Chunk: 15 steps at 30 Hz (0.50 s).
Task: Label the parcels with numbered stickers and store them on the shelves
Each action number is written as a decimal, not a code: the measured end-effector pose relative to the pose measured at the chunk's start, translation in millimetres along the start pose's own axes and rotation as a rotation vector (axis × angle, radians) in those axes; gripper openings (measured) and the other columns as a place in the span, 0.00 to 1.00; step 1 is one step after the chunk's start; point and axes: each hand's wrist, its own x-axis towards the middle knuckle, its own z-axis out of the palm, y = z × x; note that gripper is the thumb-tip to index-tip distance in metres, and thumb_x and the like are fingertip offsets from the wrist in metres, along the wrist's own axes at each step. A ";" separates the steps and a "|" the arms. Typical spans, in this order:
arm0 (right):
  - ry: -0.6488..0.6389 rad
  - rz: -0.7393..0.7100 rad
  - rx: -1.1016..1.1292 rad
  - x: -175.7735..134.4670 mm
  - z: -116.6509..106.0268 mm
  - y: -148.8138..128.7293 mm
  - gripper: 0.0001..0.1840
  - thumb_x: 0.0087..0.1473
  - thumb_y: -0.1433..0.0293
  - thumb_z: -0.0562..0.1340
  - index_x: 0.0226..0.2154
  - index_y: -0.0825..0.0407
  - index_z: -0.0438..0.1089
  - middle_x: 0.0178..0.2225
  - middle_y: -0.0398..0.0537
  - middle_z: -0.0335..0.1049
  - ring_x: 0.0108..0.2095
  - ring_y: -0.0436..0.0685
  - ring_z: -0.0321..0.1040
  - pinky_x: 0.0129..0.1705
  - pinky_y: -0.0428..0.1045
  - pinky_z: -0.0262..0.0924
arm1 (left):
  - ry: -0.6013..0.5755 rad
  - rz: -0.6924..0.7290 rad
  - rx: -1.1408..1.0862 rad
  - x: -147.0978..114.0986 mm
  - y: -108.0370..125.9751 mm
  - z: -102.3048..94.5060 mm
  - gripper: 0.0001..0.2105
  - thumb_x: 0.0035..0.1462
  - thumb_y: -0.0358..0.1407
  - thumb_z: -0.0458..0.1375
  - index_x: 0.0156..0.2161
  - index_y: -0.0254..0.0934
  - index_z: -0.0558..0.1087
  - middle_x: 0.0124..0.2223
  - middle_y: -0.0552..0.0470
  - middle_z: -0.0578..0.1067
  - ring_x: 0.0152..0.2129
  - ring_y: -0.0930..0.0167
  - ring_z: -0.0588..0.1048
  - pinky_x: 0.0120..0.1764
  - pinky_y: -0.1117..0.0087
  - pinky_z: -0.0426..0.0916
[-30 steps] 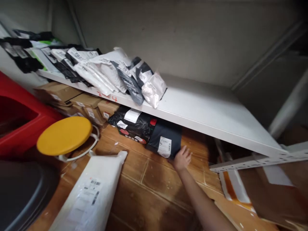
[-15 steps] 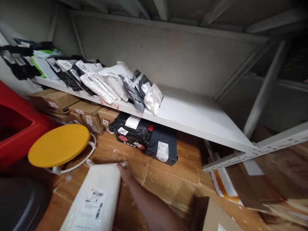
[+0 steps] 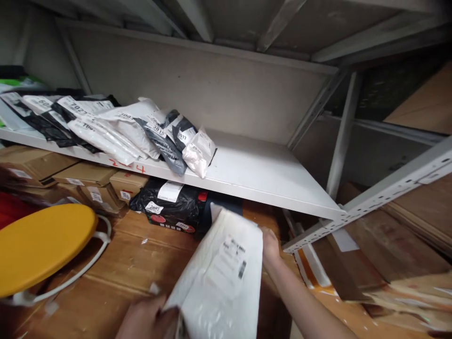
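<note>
A long white plastic-wrapped parcel with a printed shipping label tilts up in front of me, below the white shelf. My right hand is closed on its far right edge, most of the fingers hidden by the parcel. At the near left corner, my left hand grips the wrapping; it is blurred and partly cut off by the bottom of the view. Behind the parcel's far end, a dark box is mostly covered, beside a black-wrapped box under the shelf.
The white shelf carries several numbered mailer bags on its left. Cardboard boxes sit underneath. A yellow stool stands left on the brown floor. At right are a perforated metal upright and stacked cartons.
The parcel has moved right and up, toward the dark box under the shelf. My left hand has come into view on its near corner. The view has shifted right.
</note>
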 end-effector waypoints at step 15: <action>-0.244 -0.255 -0.285 -55.7 32.9 40.9 0.47 0.44 0.54 0.65 0.60 0.56 0.46 0.59 0.63 0.58 0.57 0.65 0.59 0.60 0.60 0.54 | 0.085 0.167 -0.309 94.3 88.5 27.2 0.31 0.49 0.37 0.50 0.60 0.28 0.58 0.50 0.37 0.76 0.46 0.62 0.75 0.54 0.60 0.63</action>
